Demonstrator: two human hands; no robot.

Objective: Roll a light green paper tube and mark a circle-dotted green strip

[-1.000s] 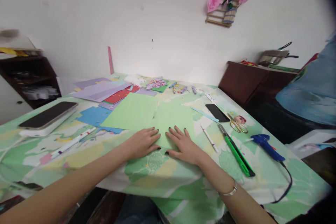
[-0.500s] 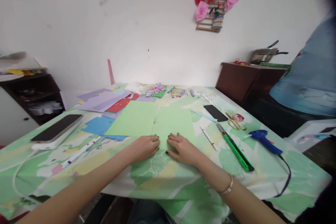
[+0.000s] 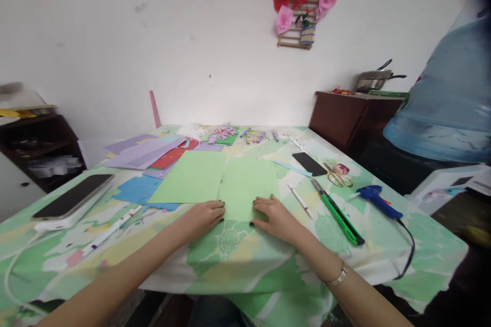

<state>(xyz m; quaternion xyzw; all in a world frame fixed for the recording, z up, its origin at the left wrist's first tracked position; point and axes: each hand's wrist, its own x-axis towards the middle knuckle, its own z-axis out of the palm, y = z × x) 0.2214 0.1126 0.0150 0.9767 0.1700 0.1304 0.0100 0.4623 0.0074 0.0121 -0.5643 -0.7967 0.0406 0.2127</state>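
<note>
Two light green sheets of paper lie side by side on the table, a left sheet (image 3: 188,178) and a right sheet (image 3: 248,181). My left hand (image 3: 207,217) rests palm down at the near left corner of the right sheet, its fingers stretched out. On that sheet's near right corner lies my right hand (image 3: 274,216), fingers spread and thumb apart. Neither hand grips anything. To the right of my right hand are a slim white marker (image 3: 300,201) and a green box cutter (image 3: 338,213).
A blue glue gun (image 3: 379,202), gold scissors (image 3: 337,176) and a black phone (image 3: 309,164) lie on the right. Another phone (image 3: 74,196) sits on a white block with a cable at left. Behind are purple sheets (image 3: 148,153), blue paper (image 3: 138,190) and a paper-scrap pile (image 3: 222,134).
My hands have moved farther apart along the near edge of the right green sheet, showing more of it between them. The camera view has shifted slightly.
</note>
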